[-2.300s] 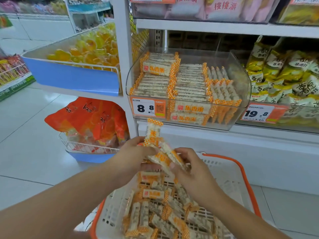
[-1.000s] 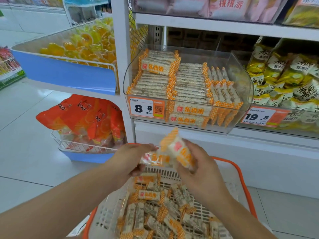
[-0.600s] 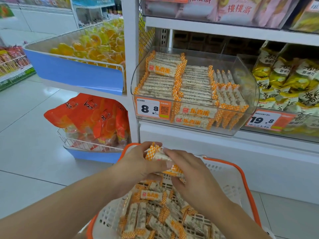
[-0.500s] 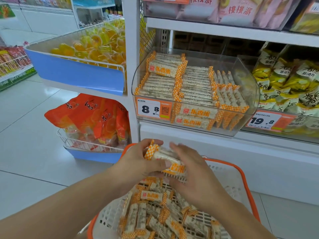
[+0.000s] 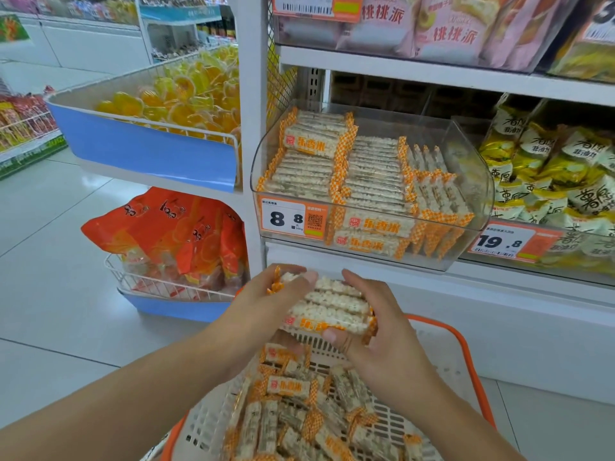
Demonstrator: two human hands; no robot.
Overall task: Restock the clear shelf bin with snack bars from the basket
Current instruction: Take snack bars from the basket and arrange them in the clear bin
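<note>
Between both hands I hold a small stack of white rice snack bars (image 5: pixel 327 309) with orange checked ends, level and above the basket. My left hand (image 5: pixel 266 304) grips the stack's left end; my right hand (image 5: pixel 376 324) cups its right end and underside. Below them, the white plastic basket (image 5: pixel 442 361) with an orange rim holds several loose bars (image 5: pixel 299 414). Above, on the shelf, the clear bin (image 5: pixel 472 181) carries neat rows of the same bars, with free room at its back right.
A price tag reading 8.8 (image 5: pixel 291 219) is on the bin's front. Yellow snack bags (image 5: pixel 552 174) fill the bin to the right. At the left, a blue tray of yellow jelly cups (image 5: pixel 173 101) sits above orange bags (image 5: pixel 173 231) in a wire basket.
The loose bars in my hands have been squared into a flat, aligned stack, and my hands have shifted a little up and toward the shelf.
</note>
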